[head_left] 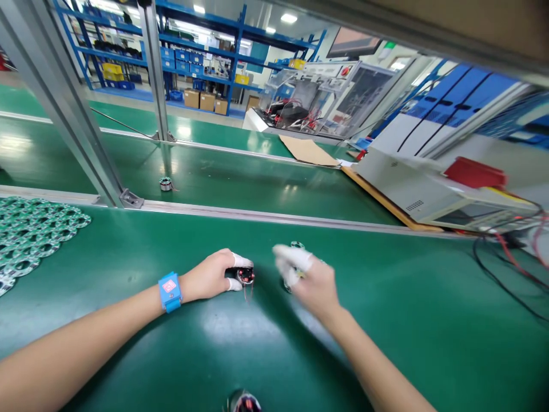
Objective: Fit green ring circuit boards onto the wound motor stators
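We judge the work unfinished: our left hand pinches a wired part, many ring boards lie unattached, and whether our blurred right hand holds anything, we cannot tell.

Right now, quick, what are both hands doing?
Left hand: closed, holding a small, round, black-and-silver part.
Right hand: too blurred to tell if it's open, closed or holding anything.

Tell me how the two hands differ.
The left hand holds a small dark part with wires; the right hand is too blurred to tell its grip. The left wears a blue wristband, while the right wears none. Both have white finger covers.
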The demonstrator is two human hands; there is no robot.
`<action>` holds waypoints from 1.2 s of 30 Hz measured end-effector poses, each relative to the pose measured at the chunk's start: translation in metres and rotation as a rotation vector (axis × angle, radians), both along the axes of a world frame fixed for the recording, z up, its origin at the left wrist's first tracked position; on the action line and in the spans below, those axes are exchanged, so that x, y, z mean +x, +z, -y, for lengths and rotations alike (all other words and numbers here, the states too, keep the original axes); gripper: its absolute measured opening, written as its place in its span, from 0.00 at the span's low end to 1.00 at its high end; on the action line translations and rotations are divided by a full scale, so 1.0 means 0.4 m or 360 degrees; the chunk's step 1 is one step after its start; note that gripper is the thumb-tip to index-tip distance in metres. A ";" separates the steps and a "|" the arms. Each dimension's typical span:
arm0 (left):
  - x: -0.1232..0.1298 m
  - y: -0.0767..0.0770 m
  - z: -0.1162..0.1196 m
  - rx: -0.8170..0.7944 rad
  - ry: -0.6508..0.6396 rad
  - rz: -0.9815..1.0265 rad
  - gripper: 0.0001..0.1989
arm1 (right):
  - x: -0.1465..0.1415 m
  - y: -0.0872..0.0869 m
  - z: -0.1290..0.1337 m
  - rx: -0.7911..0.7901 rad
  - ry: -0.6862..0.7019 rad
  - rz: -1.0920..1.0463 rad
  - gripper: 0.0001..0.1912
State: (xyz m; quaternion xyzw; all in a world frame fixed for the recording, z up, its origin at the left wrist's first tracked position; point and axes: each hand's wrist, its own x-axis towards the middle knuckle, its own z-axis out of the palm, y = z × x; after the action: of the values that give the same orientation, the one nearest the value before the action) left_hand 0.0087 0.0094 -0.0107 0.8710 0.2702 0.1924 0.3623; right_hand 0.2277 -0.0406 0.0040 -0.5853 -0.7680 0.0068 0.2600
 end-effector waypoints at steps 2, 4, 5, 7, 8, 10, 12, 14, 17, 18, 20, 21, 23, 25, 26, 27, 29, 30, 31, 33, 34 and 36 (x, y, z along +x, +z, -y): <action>0.002 -0.010 0.001 -0.0045 0.0038 0.0011 0.18 | 0.070 0.016 -0.052 -0.0272 -0.0611 0.0094 0.17; 0.001 -0.014 0.001 -0.0067 0.0075 0.0010 0.21 | 0.124 0.023 -0.099 -0.0408 -0.0735 0.0142 0.16; -0.001 -0.013 0.000 -0.0066 0.0071 0.0007 0.23 | 0.139 0.022 -0.117 -0.0444 -0.0709 0.0142 0.15; -0.004 -0.002 -0.001 -0.0059 0.0065 0.0007 0.28 | 0.142 0.016 -0.139 -0.0449 -0.0587 0.0079 0.09; -0.005 0.006 -0.003 -0.0059 0.0094 0.0013 0.30 | 0.131 0.013 -0.143 -0.0441 -0.0509 0.0028 0.06; -0.004 0.025 -0.006 -0.0068 0.0264 0.0066 0.30 | 0.092 0.009 -0.139 -0.0416 -0.0350 -0.0084 0.06; 0.001 0.043 -0.008 -0.0072 0.0481 0.0168 0.23 | 0.042 0.013 -0.122 -0.0385 -0.0179 -0.0250 0.10; 0.009 0.055 -0.008 -0.0089 0.0544 0.0253 0.12 | -0.006 0.022 -0.098 -0.0336 0.0012 -0.0509 0.11; 0.018 0.061 -0.003 -0.0185 0.0462 0.0312 0.09 | -0.060 0.035 -0.062 -0.0260 0.0225 -0.0831 0.12; 0.019 0.061 -0.001 -0.0218 0.0459 0.0336 0.11 | -0.072 0.038 -0.052 -0.0270 0.0245 -0.0846 0.12; 0.020 0.061 0.002 -0.0265 0.0493 0.0399 0.12 | -0.089 0.042 -0.037 -0.0313 0.0216 -0.0765 0.16; 0.020 0.062 0.005 -0.0286 0.0516 0.0428 0.11 | -0.094 0.044 -0.031 -0.0336 0.0180 -0.0685 0.17; 0.021 0.063 0.011 -0.0326 0.0532 0.0449 0.11 | -0.098 0.047 -0.024 -0.0355 0.0082 -0.0484 0.18; 0.022 0.061 0.020 -0.0270 0.0530 0.0391 0.13 | -0.094 0.051 -0.022 -0.0352 -0.0010 -0.0316 0.18; 0.023 0.057 0.025 -0.0173 0.0526 0.0313 0.13 | -0.089 0.051 -0.022 -0.0361 -0.0040 -0.0265 0.18; 0.024 0.051 0.030 -0.0037 0.0524 0.0201 0.13 | -0.081 0.052 -0.022 -0.0378 -0.0051 -0.0242 0.18; 0.026 0.034 0.037 0.0256 0.0523 -0.0074 0.17 | -0.061 0.049 -0.020 -0.0455 0.0003 -0.0273 0.17; 0.027 0.023 0.039 0.0356 0.0513 -0.0200 0.20 | -0.052 0.045 -0.017 -0.0520 0.0063 -0.0319 0.16; 0.028 0.013 0.039 0.0408 0.0492 -0.0295 0.21 | -0.044 0.040 -0.014 -0.0597 0.0133 -0.0375 0.15; 0.030 -0.004 0.036 0.0420 0.0445 -0.0375 0.20 | -0.036 0.028 -0.005 -0.0708 0.0246 -0.0476 0.16; 0.030 -0.009 0.033 0.0413 0.0428 -0.0383 0.19 | -0.037 0.020 -0.001 -0.0722 0.0282 -0.0501 0.17; 0.030 -0.014 0.029 0.0415 0.0415 -0.0390 0.19 | -0.045 0.004 0.007 -0.0663 0.0326 -0.0483 0.18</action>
State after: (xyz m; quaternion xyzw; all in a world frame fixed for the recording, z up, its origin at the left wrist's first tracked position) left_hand 0.0208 -0.0021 -0.0165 0.8851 0.3954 0.1636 0.1831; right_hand 0.2096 -0.0434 0.0057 -0.5376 -0.7576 0.2784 0.2440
